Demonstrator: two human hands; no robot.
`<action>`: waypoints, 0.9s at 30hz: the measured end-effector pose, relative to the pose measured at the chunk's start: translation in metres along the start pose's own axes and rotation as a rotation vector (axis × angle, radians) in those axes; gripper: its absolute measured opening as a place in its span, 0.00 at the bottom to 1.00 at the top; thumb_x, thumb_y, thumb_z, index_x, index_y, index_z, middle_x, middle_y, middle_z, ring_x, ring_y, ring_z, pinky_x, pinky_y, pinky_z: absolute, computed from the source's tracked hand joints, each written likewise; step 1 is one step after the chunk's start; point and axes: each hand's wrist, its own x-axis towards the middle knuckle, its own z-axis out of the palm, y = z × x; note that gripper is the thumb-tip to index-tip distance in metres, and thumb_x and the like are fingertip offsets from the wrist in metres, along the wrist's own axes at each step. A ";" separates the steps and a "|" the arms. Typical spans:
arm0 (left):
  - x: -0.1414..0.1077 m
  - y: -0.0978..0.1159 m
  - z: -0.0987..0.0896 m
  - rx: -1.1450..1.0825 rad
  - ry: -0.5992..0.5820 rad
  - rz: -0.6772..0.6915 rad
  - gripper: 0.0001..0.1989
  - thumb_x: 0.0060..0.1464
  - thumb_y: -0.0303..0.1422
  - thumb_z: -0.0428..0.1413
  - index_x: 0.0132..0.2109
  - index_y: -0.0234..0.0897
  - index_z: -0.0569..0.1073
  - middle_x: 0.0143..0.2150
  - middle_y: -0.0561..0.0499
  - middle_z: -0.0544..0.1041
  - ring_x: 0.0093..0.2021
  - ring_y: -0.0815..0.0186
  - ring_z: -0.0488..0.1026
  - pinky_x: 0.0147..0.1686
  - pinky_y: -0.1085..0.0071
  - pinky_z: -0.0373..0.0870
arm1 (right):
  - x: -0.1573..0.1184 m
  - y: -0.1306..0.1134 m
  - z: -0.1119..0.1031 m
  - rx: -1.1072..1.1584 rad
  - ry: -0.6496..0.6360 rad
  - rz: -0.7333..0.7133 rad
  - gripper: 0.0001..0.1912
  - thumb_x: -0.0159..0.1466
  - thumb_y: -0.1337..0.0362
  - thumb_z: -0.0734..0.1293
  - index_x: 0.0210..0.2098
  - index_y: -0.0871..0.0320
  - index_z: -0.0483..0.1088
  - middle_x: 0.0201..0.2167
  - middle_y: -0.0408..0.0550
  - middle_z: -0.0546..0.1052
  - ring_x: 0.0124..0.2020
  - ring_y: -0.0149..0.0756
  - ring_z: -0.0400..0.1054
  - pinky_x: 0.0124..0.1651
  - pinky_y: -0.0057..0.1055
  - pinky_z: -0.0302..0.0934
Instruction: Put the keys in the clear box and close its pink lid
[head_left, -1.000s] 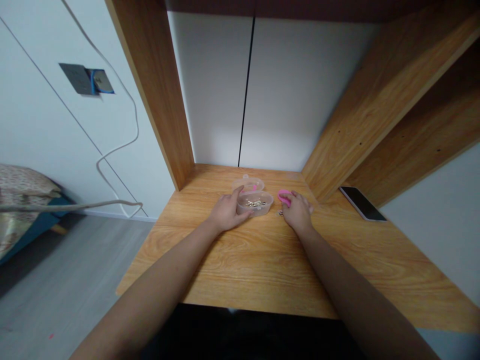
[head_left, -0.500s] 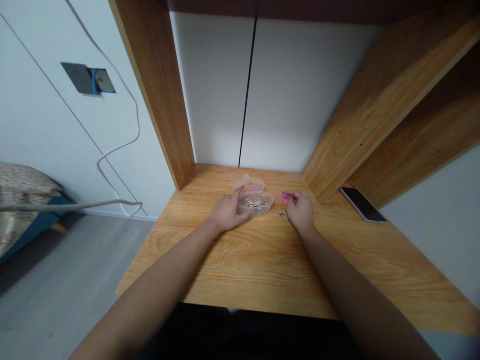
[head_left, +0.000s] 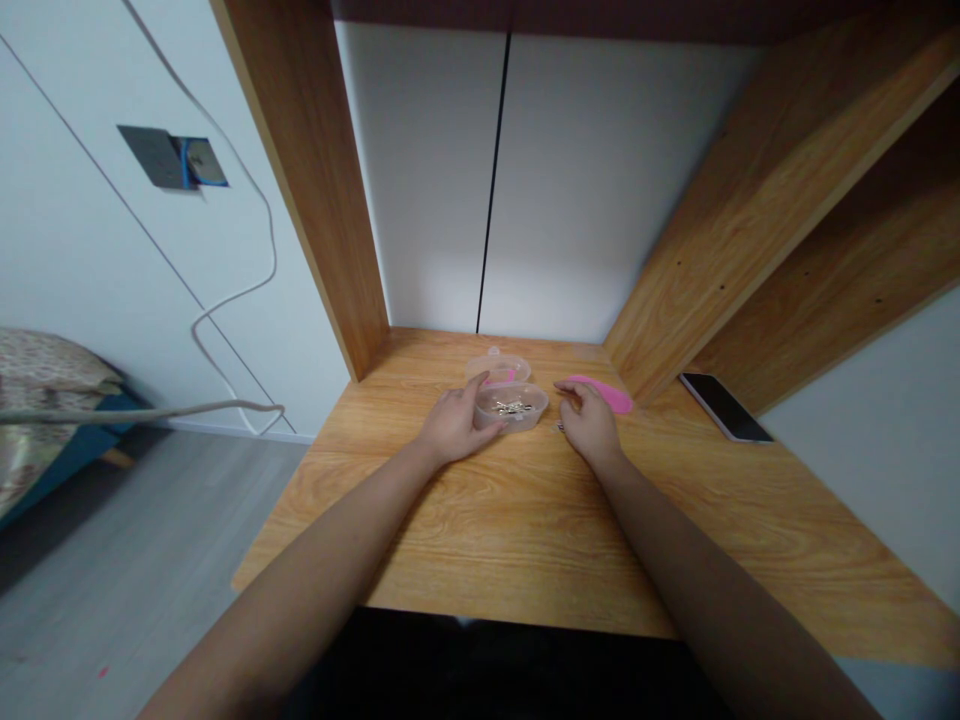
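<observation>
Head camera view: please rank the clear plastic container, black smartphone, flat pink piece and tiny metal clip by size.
The clear plastic container and black smartphone look alike, so unranked. Then the flat pink piece, partly behind the right hand. Smallest is the tiny metal clip.

Left hand [head_left: 455, 425] rests against the clear plastic tub [head_left: 523, 420] (metal clips [head_left: 511, 408] inside); right hand [head_left: 590, 425] lies just right of the tub, beside a flat pink piece [head_left: 606, 393]; phone [head_left: 724, 406] well right.
</observation>
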 end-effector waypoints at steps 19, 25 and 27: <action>0.002 0.002 -0.003 -0.130 0.076 0.157 0.50 0.56 0.44 0.60 0.73 0.38 0.39 0.64 0.38 0.69 0.62 0.49 0.68 0.61 0.52 0.63 | -0.007 -0.026 -0.003 0.292 -0.060 -0.200 0.31 0.59 0.73 0.59 0.61 0.51 0.65 0.55 0.51 0.72 0.58 0.42 0.67 0.59 0.43 0.64; 0.003 -0.004 0.001 -0.137 0.084 0.192 0.54 0.57 0.41 0.59 0.73 0.37 0.28 0.61 0.39 0.72 0.61 0.50 0.69 0.61 0.51 0.62 | -0.008 -0.026 -0.001 0.335 -0.058 -0.182 0.33 0.59 0.72 0.60 0.64 0.50 0.62 0.57 0.52 0.70 0.58 0.43 0.67 0.57 0.43 0.66; 0.003 -0.005 0.002 -0.143 0.077 0.203 0.54 0.57 0.40 0.58 0.72 0.37 0.26 0.61 0.39 0.72 0.61 0.50 0.69 0.61 0.51 0.62 | -0.008 -0.026 -0.001 0.346 -0.057 -0.185 0.33 0.59 0.72 0.61 0.64 0.50 0.62 0.56 0.52 0.71 0.57 0.43 0.67 0.57 0.43 0.67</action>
